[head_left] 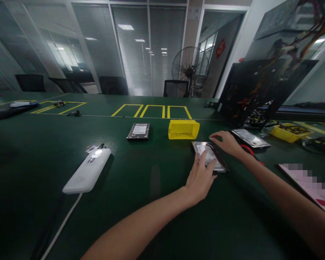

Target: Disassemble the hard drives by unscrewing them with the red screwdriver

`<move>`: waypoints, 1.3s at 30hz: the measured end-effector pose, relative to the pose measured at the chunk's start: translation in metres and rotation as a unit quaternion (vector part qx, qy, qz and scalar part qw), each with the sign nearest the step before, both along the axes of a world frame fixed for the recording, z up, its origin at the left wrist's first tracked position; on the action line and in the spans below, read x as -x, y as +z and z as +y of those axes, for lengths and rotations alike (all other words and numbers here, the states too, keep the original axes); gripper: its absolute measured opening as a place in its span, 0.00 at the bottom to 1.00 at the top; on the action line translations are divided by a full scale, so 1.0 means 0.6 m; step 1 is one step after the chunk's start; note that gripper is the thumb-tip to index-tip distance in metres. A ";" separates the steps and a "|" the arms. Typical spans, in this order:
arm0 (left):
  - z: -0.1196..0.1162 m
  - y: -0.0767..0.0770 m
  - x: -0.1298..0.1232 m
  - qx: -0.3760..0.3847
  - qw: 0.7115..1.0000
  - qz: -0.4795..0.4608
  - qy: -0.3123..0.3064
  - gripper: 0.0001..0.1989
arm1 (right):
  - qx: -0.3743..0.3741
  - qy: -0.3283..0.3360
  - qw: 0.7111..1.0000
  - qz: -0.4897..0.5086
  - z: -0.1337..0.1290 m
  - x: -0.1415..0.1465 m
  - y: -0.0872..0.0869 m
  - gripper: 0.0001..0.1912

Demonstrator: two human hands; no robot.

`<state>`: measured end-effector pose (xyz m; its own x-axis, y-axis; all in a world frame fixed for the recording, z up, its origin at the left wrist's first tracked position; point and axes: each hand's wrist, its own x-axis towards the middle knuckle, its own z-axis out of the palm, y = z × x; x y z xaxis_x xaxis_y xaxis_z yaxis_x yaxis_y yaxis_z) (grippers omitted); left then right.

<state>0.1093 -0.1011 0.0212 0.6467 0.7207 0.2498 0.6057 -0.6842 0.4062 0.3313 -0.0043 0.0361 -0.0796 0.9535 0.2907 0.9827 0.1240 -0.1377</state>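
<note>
A silver hard drive (219, 164) lies flat on the green table (141, 224), right of centre. My left hand (202, 177) rests on its near left part, fingers spread over the label. Just beyond the drive's far right edge is my right hand (225, 142), its thumb and index finger stretched toward the drive with a gap between them. Behind the drive stands a small yellow bin (183, 130), its open side facing me. Two more hard drives lie on the table, one (138, 131) left of the bin and one (250, 138) beyond my right forearm.
A white power bank (88, 171) with a cable lies at left. At right are an open black computer case (249, 94), a yellow bin of cables (289, 133), a red-handled tool (248, 148) and a pink sheet (308, 184). A blurred fingertip shows at the left edge.
</note>
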 end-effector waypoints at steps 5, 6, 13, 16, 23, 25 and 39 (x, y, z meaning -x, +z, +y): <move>-0.063 -0.004 0.059 0.043 0.998 0.037 -0.024 0.39 | -0.007 0.089 0.990 0.111 0.044 0.070 -0.014 0.14; -0.072 -0.007 0.065 0.039 0.998 0.044 -0.035 0.40 | -0.003 0.090 0.989 0.121 0.049 0.076 -0.019 0.14; -0.065 -0.014 0.054 0.046 0.996 0.066 -0.024 0.46 | 0.019 0.081 0.978 0.191 0.059 0.086 -0.037 0.12; -0.054 -0.008 0.044 0.057 0.996 0.070 -0.009 0.45 | 0.032 0.064 0.973 0.221 0.060 0.088 -0.038 0.14; -0.049 -0.002 0.039 0.063 0.995 0.083 -0.006 0.43 | 0.049 0.051 0.966 0.247 0.060 0.094 -0.036 0.16; -0.048 -0.003 0.040 0.063 0.994 0.089 -0.012 0.42 | 0.053 0.051 0.965 0.250 0.062 0.094 -0.036 0.16; -0.049 0.007 0.045 0.064 0.992 0.101 -0.033 0.42 | 0.094 0.095 0.954 0.268 0.066 0.088 -0.031 0.13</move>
<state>0.0821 -0.1305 0.0253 0.7206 0.6931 0.0190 0.6398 -0.6752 0.3670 0.2787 0.0353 0.0172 -0.1436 0.9760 0.1639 0.7269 0.2164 -0.6518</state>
